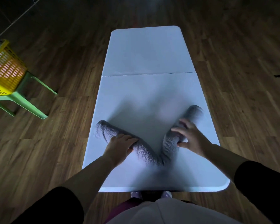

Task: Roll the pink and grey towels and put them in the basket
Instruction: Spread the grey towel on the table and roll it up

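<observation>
The long white folding table [145,54] lies under my grip; the yellow lattice plastic basket [5,67] stands far to its left, something pink showing inside. The rolled grey terry towel [145,153], bent in a V, runs between my grips: left hand [120,146] and right hand [189,136] each clasp one arm. Rolling seems finished; next I must lift it tight and carry it left.

The yellow basket [5,68] is cut off by the left edge, its contents unclear; the far right end of the grey towel [144,151] is blurred.
</observation>
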The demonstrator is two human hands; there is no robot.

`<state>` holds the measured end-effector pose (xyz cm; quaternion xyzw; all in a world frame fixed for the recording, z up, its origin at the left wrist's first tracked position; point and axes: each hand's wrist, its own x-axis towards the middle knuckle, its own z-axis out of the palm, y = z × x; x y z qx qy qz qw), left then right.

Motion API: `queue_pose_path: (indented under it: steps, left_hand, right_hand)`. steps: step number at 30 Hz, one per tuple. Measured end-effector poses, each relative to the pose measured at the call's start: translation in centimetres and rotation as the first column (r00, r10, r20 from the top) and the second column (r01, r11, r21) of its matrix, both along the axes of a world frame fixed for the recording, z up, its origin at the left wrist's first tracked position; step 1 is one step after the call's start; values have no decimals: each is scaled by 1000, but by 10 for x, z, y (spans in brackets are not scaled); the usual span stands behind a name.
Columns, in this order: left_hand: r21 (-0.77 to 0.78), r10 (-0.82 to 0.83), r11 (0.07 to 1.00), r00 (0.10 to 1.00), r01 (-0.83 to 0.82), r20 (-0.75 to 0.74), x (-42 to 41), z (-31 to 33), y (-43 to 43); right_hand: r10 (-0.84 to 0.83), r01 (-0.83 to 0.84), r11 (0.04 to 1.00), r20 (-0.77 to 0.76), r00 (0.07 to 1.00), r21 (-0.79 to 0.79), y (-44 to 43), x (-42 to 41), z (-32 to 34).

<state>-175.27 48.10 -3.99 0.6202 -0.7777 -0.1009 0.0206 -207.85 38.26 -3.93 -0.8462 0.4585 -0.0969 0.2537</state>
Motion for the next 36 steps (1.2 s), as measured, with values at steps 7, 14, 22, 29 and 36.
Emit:
queue_pose_path:
  steps: [7, 14, 22, 29, 36]
  left_hand:
    - [48, 157, 987, 987, -155, -31, 44, 12, -3]
    - [161, 243, 957, 970, -240, 0, 65, 5, -10]
    - [153, 328, 933, 945, -326, 10, 32, 15, 9]
    - [142, 382, 913, 924, -382, 30, 17, 16, 29]
    - [257, 253, 929, 964, -265, 79, 27, 24, 41]
  right_hand:
    - [-381, 386, 864, -80, 921, 324, -18, -5, 5]
    - [-338, 292, 835, 15, 941, 467, -45, 7, 8]
    - [-70, 39, 894, 52, 996, 447, -60, 69, 10]
    - [275, -256, 878, 11, 961, 405, -43, 147, 22]
    - [445, -390, 840, -68, 893, 378, -12, 183, 29]
